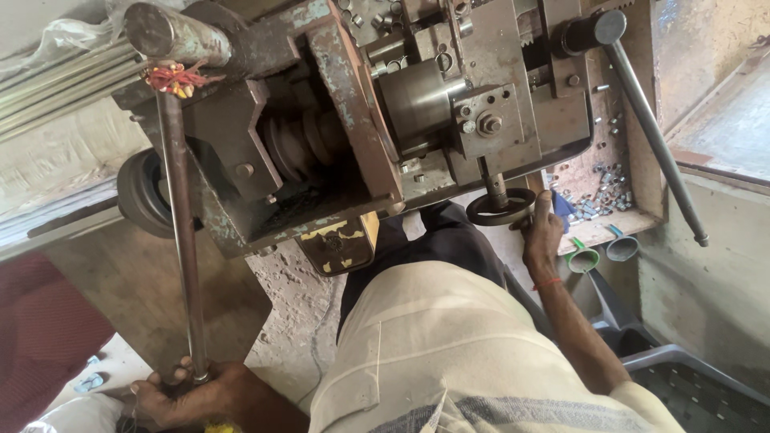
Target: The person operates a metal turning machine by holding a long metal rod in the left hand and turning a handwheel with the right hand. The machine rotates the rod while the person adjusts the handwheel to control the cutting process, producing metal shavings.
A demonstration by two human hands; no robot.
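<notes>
Head view, left hand (188,393) gripping long lever (180,240) end, right hand (544,232) closed on small handwheel (500,207) under lathe (361,104)

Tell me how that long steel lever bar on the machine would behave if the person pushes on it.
The long lever bar looks like solid round steel, so probably stiff and heavy for its thickness. Its surface seems smooth and worn, so possibly slippery; the left hand wraps its lower end. Its top end joins the machine, so it likely swings rather than lifts free.

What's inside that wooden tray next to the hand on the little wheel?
The wooden tray holds a scatter of small metal pieces, mostly near its lower end. The right hand on the handwheel and a blue cloth cover the tray's corner.
</notes>
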